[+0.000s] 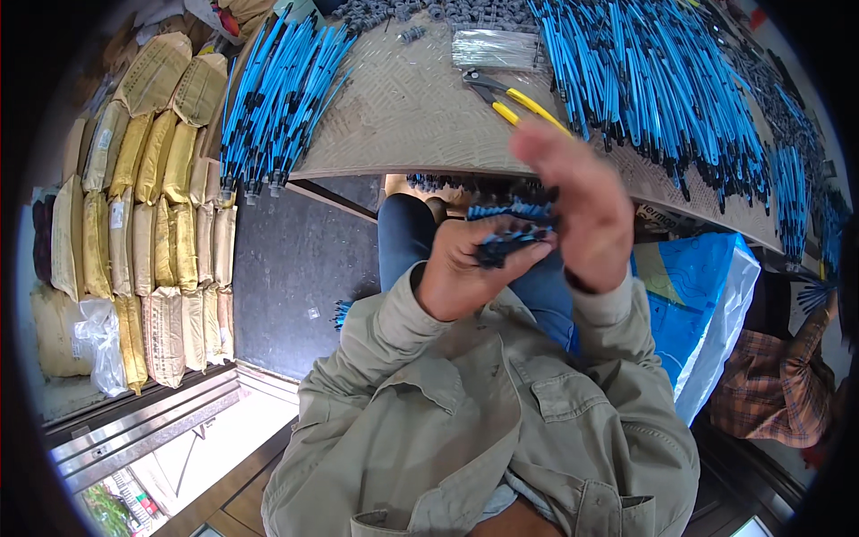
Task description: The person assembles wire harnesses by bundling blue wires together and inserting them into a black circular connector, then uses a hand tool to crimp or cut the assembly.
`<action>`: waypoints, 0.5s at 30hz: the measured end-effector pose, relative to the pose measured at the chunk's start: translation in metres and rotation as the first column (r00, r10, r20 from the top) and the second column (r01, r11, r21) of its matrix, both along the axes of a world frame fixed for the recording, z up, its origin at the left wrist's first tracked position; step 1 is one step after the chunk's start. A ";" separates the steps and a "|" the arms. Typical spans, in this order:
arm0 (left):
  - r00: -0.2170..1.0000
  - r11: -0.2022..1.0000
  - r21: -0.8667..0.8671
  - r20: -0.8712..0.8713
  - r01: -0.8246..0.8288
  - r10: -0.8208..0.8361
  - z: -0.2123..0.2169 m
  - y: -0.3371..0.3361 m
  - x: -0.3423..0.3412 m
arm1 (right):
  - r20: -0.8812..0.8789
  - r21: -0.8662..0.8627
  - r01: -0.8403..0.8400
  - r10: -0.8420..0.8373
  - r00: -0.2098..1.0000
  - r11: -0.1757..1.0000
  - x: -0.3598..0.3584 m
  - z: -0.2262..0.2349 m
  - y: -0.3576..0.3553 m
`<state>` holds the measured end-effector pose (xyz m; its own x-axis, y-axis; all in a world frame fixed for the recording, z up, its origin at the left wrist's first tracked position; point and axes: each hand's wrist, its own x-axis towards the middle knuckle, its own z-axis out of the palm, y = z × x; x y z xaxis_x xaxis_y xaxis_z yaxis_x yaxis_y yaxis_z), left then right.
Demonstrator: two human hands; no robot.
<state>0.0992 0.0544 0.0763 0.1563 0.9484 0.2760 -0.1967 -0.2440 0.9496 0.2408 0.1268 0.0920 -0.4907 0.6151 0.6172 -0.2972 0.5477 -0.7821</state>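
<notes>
The left hand (pixel 470 273) was closed round a bundle (pixel 514 235) of thin blue-and-black ties, its thumb laid along the near side. The right hand (pixel 586 206) was blurred; its fingers looked loosely extended rather than curled, and I couldn't tell whether it touched the bundle. To my eye the bundle would have weighed little and flexed without breaking, the strands smooth enough to slide past one another under a slack hold. The place to take it seemed to be round the middle, firmly and all together, with the ends left free. It sat in the left hand, poking out past the thumb toward the right palm, so it lay between the two hands. Beyond them, on the worktop (pixel 394 112), yellow-handled pliers (pixel 535 105) rested just ahead of the right hand, a large pile (pixel 649 85) of similar ties spread ahead and to its right, and a smaller heap (pixel 279 103) lay ahead and left of the left hand.
</notes>
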 end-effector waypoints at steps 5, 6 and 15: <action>0.989 0.996 0.049 -0.131 0.075 -0.068 0.049 -0.006 -0.024 | -0.043 -0.320 -0.429 0.439 0.897 0.845 -0.018 -0.026 0.015; 0.989 0.996 0.044 -0.132 0.073 -0.067 0.056 -0.008 -0.025 | 0.279 -0.390 -0.584 0.695 0.662 0.712 -0.020 -0.031 0.013; 0.997 0.944 -0.329 0.068 -0.002 0.026 0.094 -0.010 -0.036 | -0.439 -0.712 -0.627 0.498 0.748 0.316 -0.038 -0.124 -0.058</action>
